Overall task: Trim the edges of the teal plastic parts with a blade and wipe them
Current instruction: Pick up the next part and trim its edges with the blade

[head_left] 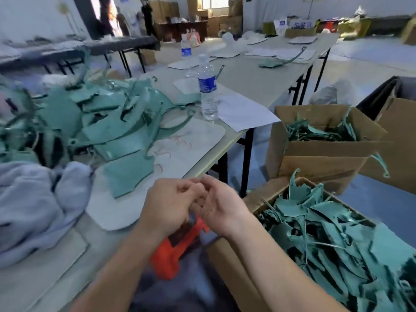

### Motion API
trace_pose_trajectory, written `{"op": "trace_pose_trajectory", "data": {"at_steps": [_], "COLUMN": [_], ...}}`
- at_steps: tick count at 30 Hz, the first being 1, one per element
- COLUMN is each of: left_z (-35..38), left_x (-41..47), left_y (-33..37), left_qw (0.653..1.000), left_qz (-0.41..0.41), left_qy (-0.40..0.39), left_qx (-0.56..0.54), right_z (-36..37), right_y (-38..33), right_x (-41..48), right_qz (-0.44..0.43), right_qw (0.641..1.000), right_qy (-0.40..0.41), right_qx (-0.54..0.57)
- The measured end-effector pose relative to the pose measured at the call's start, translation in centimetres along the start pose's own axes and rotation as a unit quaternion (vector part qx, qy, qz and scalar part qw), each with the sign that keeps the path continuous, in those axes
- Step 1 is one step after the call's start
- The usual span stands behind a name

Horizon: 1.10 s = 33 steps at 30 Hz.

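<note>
My left hand (pixel 171 206) and my right hand (pixel 222 208) meet just off the table's front edge, their curled fingertips touching. Motion blur hides whether anything is pinched between them. Below my hands an orange tool (pixel 177 251) lies on my lap, partly covered by my left wrist. A heap of teal plastic parts (pixel 112 122) with thin strips sticking out fills the table to the left. One flat teal part (pixel 128 174) lies nearest my hands on a white mat (pixel 180 149).
A cardboard box (pixel 227 262) full of teal offcuts stands on the floor to my right, with a second box (pixel 315 158) behind it. A water bottle (pixel 208 91) and a paper sheet (pixel 243 111) sit on the table. A pale blue cloth (pixel 33 199) lies bunched at the left.
</note>
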<state>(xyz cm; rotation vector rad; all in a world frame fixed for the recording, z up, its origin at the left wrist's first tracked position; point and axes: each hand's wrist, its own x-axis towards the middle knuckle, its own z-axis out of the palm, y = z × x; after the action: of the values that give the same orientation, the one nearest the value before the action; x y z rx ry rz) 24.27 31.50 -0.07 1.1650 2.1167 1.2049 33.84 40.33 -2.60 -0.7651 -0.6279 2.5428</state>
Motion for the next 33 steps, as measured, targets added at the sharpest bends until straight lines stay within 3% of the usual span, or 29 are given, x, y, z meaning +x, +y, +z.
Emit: {"op": "trace_pose_trajectory", "data": {"at_steps": [6,9,17,22,24,27,29,31,33], "left_z": [-9.4,-14.5,-28.4,-35.2,-36.6,-37.4,-38.0,-38.8,-39.7], "left_x": [-2.2,-4.3,-10.8,-13.5,-14.1,-14.3,-14.0,-13.8,-13.6], "left_y": [-1.2,-3.4,-13.3,-19.3,-21.4,-23.8,-24.8,-25.7,-26.7], "left_qw": [0.979,0.956,0.84,0.789,0.786,0.801,0.814,0.819,0.816], "left_qz": [0.018,-0.005,-0.14,-0.214,-0.247,-0.268,-0.256,-0.24,-0.229], "left_qy": [0.186,0.283,0.525,0.576,0.567,0.532,0.514,0.503,0.498], "left_qx": [-0.085,-0.076,-0.008,0.009,0.023,0.066,0.087,0.133,0.183], "right_z": [8.5,13.4,27.0,34.3,36.1,37.9,38.7,38.6,37.4], "right_y": [3.2,6.5,16.3,23.1,26.1,29.2,30.2,30.7,30.8], "right_x": [0.7,1.8,6.0,8.1,9.2,11.5,13.1,14.4,15.1], "right_qz": [0.009,0.025,0.041,0.055,0.012,-0.145,-0.196,-0.231,-0.277], "right_qw": [0.99,0.97,0.916,0.875,0.817,0.638,0.534,0.455,0.402], "right_qy": [-0.106,-0.176,-0.246,-0.301,-0.322,-0.334,-0.327,-0.317,-0.306], "right_qx": [-0.09,-0.164,-0.314,-0.375,-0.478,-0.678,-0.755,-0.799,-0.817]}}
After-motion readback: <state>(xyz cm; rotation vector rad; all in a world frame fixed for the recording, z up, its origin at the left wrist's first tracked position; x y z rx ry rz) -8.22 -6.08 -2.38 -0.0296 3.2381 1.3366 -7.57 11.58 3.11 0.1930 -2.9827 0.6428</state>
